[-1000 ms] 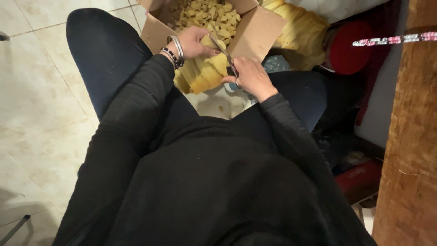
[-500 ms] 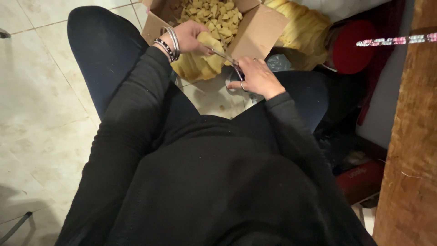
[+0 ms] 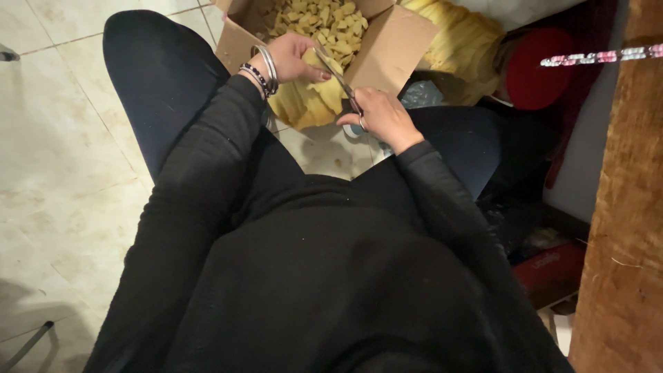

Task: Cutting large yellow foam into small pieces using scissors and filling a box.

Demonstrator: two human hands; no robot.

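My left hand (image 3: 295,56), with bangles on the wrist, grips a piece of yellow foam (image 3: 311,102) that hangs down over the near edge of a cardboard box (image 3: 395,48). My right hand (image 3: 381,117) holds a pair of scissors (image 3: 340,77) whose blades reach up into the foam just below my left hand. The box is full of small cut yellow foam pieces (image 3: 324,19). I sit with my knees apart, the box on the floor between them.
A larger heap of yellow foam (image 3: 461,43) lies behind the box on the right, beside a red round object (image 3: 535,72). A wooden post (image 3: 621,207) rises at the right edge. Beige floor tiles (image 3: 62,138) spread to the left.
My left hand has shifted a little along the foam, and the scissors have advanced up into the piece. My view has drifted slightly.
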